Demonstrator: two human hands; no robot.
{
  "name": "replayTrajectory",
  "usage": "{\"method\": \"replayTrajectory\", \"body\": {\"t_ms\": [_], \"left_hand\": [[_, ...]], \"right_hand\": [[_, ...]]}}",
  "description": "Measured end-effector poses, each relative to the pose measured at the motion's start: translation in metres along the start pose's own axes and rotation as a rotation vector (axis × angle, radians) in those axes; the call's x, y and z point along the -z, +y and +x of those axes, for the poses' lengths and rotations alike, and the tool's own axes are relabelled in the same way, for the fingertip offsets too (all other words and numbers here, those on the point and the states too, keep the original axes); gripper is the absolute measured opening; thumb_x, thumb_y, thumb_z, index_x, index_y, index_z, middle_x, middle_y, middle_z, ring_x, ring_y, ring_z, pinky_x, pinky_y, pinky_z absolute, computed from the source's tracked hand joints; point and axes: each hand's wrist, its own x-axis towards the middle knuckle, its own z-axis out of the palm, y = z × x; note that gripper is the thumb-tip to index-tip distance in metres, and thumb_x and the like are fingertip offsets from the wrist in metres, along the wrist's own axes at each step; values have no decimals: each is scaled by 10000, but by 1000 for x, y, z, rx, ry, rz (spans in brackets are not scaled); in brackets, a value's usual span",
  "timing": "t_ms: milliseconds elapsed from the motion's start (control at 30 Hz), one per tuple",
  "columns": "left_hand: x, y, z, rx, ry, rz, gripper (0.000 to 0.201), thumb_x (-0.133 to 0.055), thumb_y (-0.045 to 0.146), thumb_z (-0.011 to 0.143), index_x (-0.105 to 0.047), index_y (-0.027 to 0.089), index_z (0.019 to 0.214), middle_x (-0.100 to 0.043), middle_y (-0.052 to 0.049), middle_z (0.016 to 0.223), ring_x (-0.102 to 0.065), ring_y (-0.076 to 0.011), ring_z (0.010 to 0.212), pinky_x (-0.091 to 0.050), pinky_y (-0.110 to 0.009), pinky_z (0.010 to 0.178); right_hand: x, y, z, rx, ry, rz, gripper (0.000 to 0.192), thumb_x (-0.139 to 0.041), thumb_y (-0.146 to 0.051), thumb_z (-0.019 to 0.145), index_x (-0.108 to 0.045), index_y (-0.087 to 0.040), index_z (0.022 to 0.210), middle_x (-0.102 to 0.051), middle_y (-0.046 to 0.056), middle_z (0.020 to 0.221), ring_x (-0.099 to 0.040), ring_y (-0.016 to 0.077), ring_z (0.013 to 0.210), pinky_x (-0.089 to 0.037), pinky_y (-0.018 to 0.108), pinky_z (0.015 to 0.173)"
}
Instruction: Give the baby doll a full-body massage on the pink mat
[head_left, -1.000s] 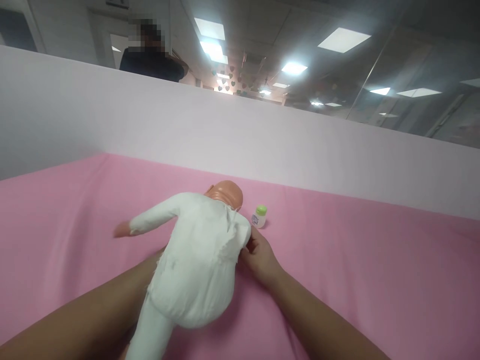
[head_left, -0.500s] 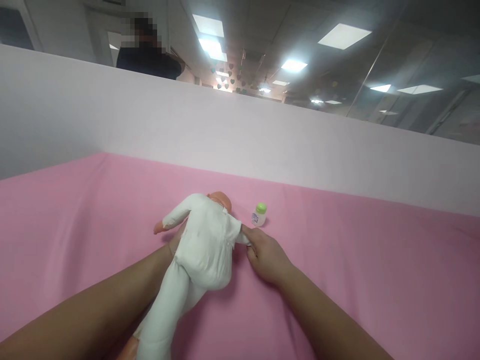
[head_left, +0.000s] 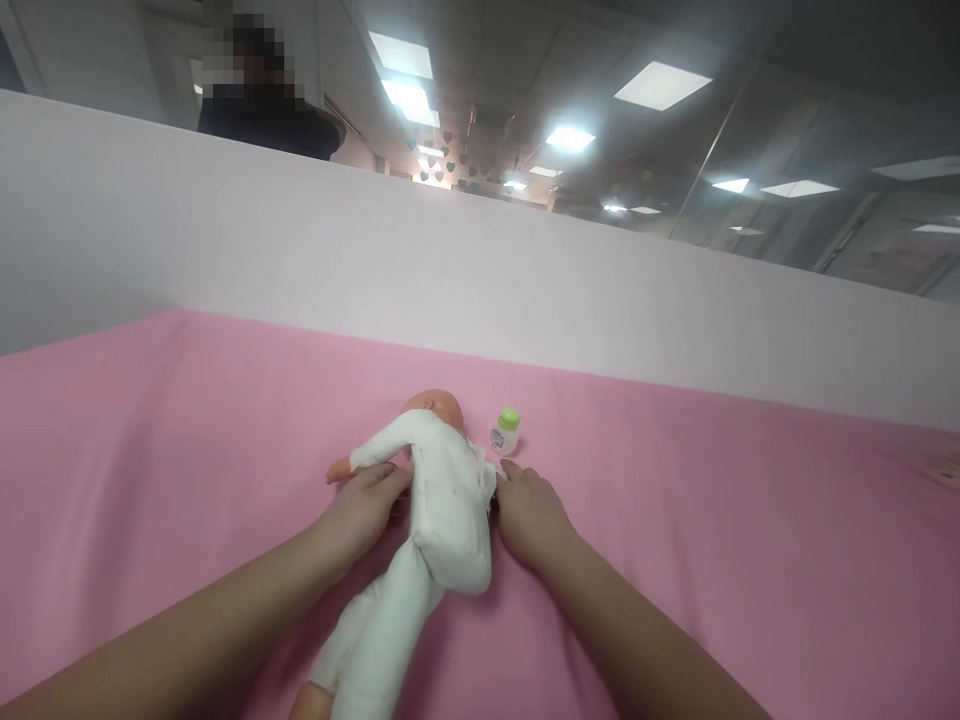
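Left grip: left hand (head_left: 365, 503) lies flat against the doll's left flank, fingers loosely spread along the white cloth just under the outstretched sleeve; it clasps nothing that I can see.
Right grip: right hand (head_left: 529, 510) rests palm-down at the doll's other flank, fingertips touching the edge of the white garment; whether they pinch the cloth I cannot tell.
Change: baby doll (head_left: 431, 500) was raised and turned on the left forearm a second ago; now it lies lower on the pink sheet (head_left: 712, 540), back upward, bracketed by both hands. I judge it set down and steadied.
Doll position: between the two hands, head toward 12 o'clock, legs trailing toward 7 o'clock.
Small bottle (head_left: 506, 431): green cap, upright, at 1 o'clock of the doll's head, just beyond the right fingertips, not touched.
Surround: white partition (head_left: 525, 290) behind the sheet; a person stands beyond it.
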Motion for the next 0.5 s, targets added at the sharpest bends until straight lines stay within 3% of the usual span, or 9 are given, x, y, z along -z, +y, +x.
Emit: {"method": "replayTrajectory", "body": {"t_ms": [67, 133, 200, 267, 300, 400, 500], "left_hand": [[5, 5, -13, -133, 41, 139, 485, -530, 667, 878, -673, 204, 904, -724, -101, 907, -672, -317, 924, -539, -437, 817], [4, 9, -26, -276, 14, 178, 485, -595, 618, 859, -652, 234, 1150, -711, -115, 1127, -644, -342, 1098, -520, -454, 924], [2, 10, -37, -355, -115, 140, 799, -748, 548, 757, -472, 288, 1460, -584, -138, 1413, -554, -379, 1291, -497, -468, 1006], [1, 11, -42, -346, -252, 164, 1135, -881, 477, 607, -317, 335, 1582, -379, -144, 1602, -426, -437, 1414, -483, -507, 1040], [0, 11, -42, -327, -283, 201, 1195, -912, 452, 553, -322, 347, 1587, -295, -137, 1647, -367, -464, 1447, -474, -532, 1050], [0, 11, -32, -288, -249, 302, 1105, -900, 444, 566, -414, 327, 1551, -219, -116, 1680, -280, -468, 1491, -410, -577, 1113], [5, 7, -13, -270, -224, 313, 1013, -807, 507, 704, -362, 237, 1573, -366, -144, 1614, -377, -411, 1457, -387, -550, 1149]], "right_hand": [[0, -4, -3, -6, 25, -4, 379, -547, -159, 868, -667, -208, 1224, -565, 172, 1409, -557, 350, 1179, -447, 498, 934], [1, -7, -6, 1, 55, 21, 440, -584, -174, 841, -639, -217, 1276, -518, 166, 1473, -472, 381, 1296, -420, 528, 972], [5, -12, -9, 7, 74, 37, 452, -603, -168, 812, -640, -213, 1260, -527, 168, 1462, -451, 391, 1307, -412, 526, 963], [10, -16, -11, 16, 64, 22, 358, -597, -138, 788, -676, -186, 1134, -620, 186, 1304, -526, 375, 1177, -420, 498, 909], [12, -19, -11, 22, 55, 13, 297, -586, -123, 783, -681, -177, 1059, -659, 185, 1193, -559, 354, 1086, -422, 477, 878], [21, -24, -12, 14, 38, 33, 188, -536, -109, 802, -652, -179, 933, -681, 139, 972, -588, 288, 896, -416, 410, 794], [29, -27, -16, -63, 7, 159, 220, -483, -126, 840, -644, -214, 961, -692, 77, 936, -608, 250, 822, -404, 351, 698]]}}
